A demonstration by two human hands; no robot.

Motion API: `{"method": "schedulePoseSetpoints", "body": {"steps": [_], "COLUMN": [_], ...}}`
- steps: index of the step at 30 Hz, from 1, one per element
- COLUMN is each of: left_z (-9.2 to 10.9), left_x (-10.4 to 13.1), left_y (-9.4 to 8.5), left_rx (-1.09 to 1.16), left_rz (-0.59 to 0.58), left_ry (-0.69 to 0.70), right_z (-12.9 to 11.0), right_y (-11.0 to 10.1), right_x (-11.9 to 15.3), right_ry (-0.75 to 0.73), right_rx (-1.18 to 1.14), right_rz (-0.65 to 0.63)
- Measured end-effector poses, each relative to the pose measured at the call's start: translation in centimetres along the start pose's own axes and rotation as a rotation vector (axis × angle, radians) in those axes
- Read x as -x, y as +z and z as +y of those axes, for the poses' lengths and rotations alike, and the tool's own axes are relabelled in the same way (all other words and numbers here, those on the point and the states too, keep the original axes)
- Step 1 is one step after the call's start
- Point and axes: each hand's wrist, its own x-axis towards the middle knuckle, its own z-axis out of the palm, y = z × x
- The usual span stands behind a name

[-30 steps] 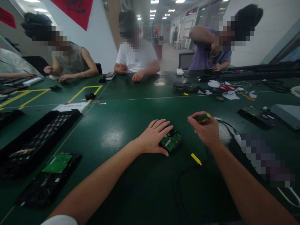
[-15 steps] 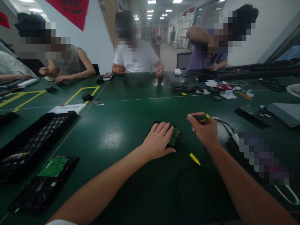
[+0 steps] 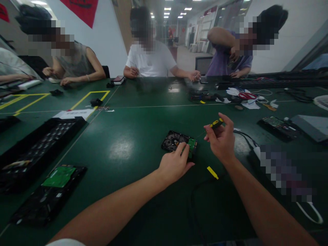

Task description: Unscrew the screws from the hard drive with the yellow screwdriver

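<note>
Filling most of the frame, a green table [image 3: 133,126] carries a long black tray [image 3: 60,145] at middle left. At centre, the left hand [image 3: 174,165], half curled, rests on the green part of a hard drive [image 3: 173,138]; right of it, the right hand [image 3: 221,141] grips a screwdriver [image 3: 216,123], shaft toward the drive. A yellow tag [image 3: 212,173] lies below.

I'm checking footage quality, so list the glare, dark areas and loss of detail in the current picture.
Head view: a pale glare patch on the green tabletop, left of the hard drive; head view: near tabletop dark; head view: shaft of the screwdriver faint; head view: mosaic blocks mask detail at right.
</note>
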Motion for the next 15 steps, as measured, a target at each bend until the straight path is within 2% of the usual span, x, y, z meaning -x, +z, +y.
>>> {"method": "schedulePoseSetpoints", "body": {"steps": [4, 9, 15], "left_z": [0.4, 0.2, -2.3], "left_x": [-0.3, -0.4, -0.4], "left_y": [0.1, 0.3, 0.1], "left_rx": [0.020, 0.068, 0.111], "left_rz": [-0.017, -0.023, -0.035], "left_ry": [-0.025, -0.021, 0.036], "right_z": [0.0, -0.2, 0.1], "right_y": [0.1, 0.6, 0.3], "right_x": [0.1, 0.4, 0.6], "right_ry": [-0.032, -0.031, -0.094], "right_rx": [0.058, 0.030, 0.170], "right_rz": [0.017, -0.036, -0.025]}}
